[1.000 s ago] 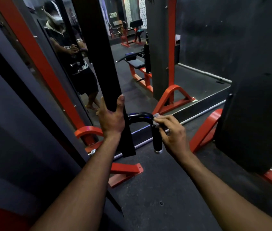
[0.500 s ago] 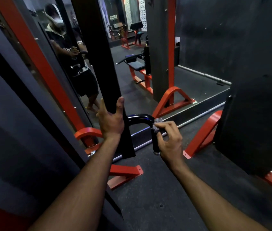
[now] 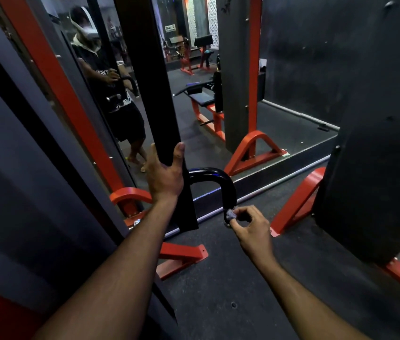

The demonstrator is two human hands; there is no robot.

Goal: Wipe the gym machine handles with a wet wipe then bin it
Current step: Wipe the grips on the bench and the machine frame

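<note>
— What's your left doing?
— My left hand (image 3: 165, 176) is wrapped round the black upright bar (image 3: 149, 82), thumb up its right side.
— And the handle?
— The curved black handle (image 3: 221, 179) hooks down just to the right.
— Your right?
— My right hand (image 3: 250, 228) pinches the crumpled wet wipe (image 3: 230, 214) against the handle's lower end.

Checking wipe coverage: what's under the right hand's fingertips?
A crumpled grey wet wipe pinched by the right hand against the curved black handle's lower end; the handle tip is mostly covered.
</note>
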